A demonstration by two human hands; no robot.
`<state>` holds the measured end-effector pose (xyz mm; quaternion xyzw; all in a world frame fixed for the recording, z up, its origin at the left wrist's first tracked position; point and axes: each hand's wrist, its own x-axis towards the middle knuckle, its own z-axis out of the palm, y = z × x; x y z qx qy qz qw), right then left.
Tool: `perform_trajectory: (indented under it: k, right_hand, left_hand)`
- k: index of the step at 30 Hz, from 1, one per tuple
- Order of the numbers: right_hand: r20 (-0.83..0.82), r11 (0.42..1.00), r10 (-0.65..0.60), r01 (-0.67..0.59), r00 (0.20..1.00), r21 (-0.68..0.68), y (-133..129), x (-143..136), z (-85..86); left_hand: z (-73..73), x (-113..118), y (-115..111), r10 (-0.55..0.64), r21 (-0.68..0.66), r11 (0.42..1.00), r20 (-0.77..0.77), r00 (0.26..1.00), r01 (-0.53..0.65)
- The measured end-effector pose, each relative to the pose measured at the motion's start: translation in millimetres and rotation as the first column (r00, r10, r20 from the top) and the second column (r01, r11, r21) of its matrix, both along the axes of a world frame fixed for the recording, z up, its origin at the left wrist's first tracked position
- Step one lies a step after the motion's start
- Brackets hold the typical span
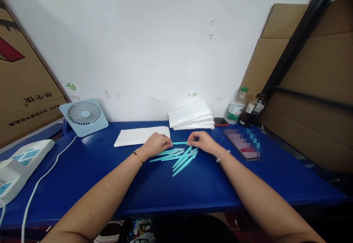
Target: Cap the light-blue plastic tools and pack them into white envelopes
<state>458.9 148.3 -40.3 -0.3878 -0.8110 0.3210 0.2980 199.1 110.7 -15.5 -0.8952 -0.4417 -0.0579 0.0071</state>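
Note:
A thin turquoise stick (179, 143) is stretched between my two hands, above the blue table. My left hand (157, 143) pinches its left end, and my right hand (202, 142) pinches its right end. Just below lie several more turquoise sticks (182, 162), loosely crossed over one another. A flat white packet (132, 136) rests behind my left hand. Behind my right hand, a fanned stack of white packets (191, 116) leans near the wall.
On the blue table (176, 195), a light blue fan (85, 114) and a white power strip (27, 158) stand left. At right are a clear bottle (235, 107), a dark bottle (251, 111), a phone (239, 143) and another phone (221, 121) by the packets.

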Motion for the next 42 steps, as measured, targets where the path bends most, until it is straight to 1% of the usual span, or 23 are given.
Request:
perform_trajectory:
  k: [1,3,5,6,8,10,13,15,18,21,23,25,28,30,32,34,36,38,40,42]
  right_hand:
    - [-0.002,1.000,-0.016,0.016,1.000,0.001,3.4,3.7,-1.3]
    - [-0.013,0.996,-0.087,0.087,0.996,0.023,10.7,13.2,-3.8]
    - [-0.016,0.987,-0.146,0.147,0.989,0.060,17.1,22.7,-5.7]
    - [-0.006,0.984,-0.156,0.156,0.988,0.089,19.0,26.1,-6.1]
    - [0.037,0.981,-0.123,0.116,0.992,0.158,19.6,28.9,-5.6]
    - [0.107,0.978,-0.047,0.024,0.993,0.207,16.0,26.4,-3.9]
    - [0.244,0.977,0.055,-0.102,0.968,0.185,7.9,18.6,-0.9]
    - [0.317,0.978,0.078,-0.133,0.945,0.158,4.3,14.9,0.4]
    - [0.358,0.976,0.091,-0.155,0.929,0.154,1.9,12.7,2.2]
    - [0.342,0.968,0.101,-0.171,0.934,0.181,-0.2,10.5,4.6]
    - [0.302,0.968,0.084,-0.150,0.950,0.203,-2.3,7.6,6.3]
    - [0.251,0.975,0.057,-0.108,0.966,0.195,-3.6,4.8,7.6]
    - [0.182,0.987,0.033,-0.060,0.983,0.146,-1.4,5.8,8.4]
    - [0.138,0.991,-0.003,-0.016,0.990,0.134,3.5,12.2,7.8]
    - [0.114,0.989,-0.076,0.060,0.991,0.137,9.3,21.2,6.2]
    - [0.137,0.973,-0.161,0.134,0.977,0.186,13.2,27.9,4.2]
    - [0.182,0.949,-0.206,0.151,0.961,0.276,12.9,27.3,2.6]
    - [0.211,0.936,-0.184,0.105,0.960,0.335,7.9,18.1,1.7]
    - [0.236,0.944,-0.118,0.035,0.965,0.328,0.3,3.9,1.3]
    - [0.272,0.954,-0.063,-0.023,0.960,0.300,-7.0,-10.1,0.7]
  left_hand:
    - [-1.6,-1.9,1.6,0.018,0.027,0.999,-0.007,1.000,-0.018]
    - [-4.6,-7.3,4.7,0.075,0.060,0.995,-0.008,0.997,-0.075]
    - [-7.3,-13.9,7.3,0.131,0.068,0.989,0.002,0.991,-0.131]
    - [-8.7,-16.9,8.3,0.149,0.065,0.987,0.010,0.989,-0.149]
    - [-11.4,-21.6,9.7,0.167,0.061,0.984,0.035,0.985,-0.169]
    - [-13.5,-23.5,10.1,0.176,0.065,0.981,0.070,0.982,-0.180]
    - [-14.4,-21.4,8.5,0.178,0.065,0.980,0.134,0.975,-0.188]
    - [-13.2,-17.6,5.7,0.141,0.043,0.988,0.175,0.975,-0.150]
    - [-10.0,-9.9,-0.5,0.039,-0.001,0.999,0.202,0.979,-0.039]
    - [-7.5,-1.3,-7.0,-0.032,-0.027,0.999,0.192,0.981,0.038]
    - [-6.8,3.7,-10.0,-0.053,-0.028,0.998,0.176,0.983,0.059]
    - [-6.5,7.0,-11.2,-0.059,-0.009,0.998,0.154,0.986,0.061]
    - [-6.1,5.5,-8.8,-0.030,0.083,0.996,0.104,0.994,0.021]
    - [-5.8,-0.8,-4.8,0.026,0.164,0.986,0.086,0.996,-0.040]
    - [-5.9,-9.8,-0.5,0.096,0.196,0.974,0.092,0.991,-0.113]
    - [-6.0,-18.0,2.2,0.163,0.174,0.968,0.115,0.980,-0.181]
    - [-5.1,-22.3,1.8,0.208,0.145,0.962,0.151,0.966,-0.230]
    - [-3.2,-21.6,-1.6,0.208,0.109,0.967,0.177,0.962,-0.229]
    - [-1.3,-17.7,-6.4,0.162,0.035,0.985,0.159,0.974,-0.170]
    - [-1.0,-13.2,-10.3,0.121,-0.083,0.990,0.126,0.985,-0.111]
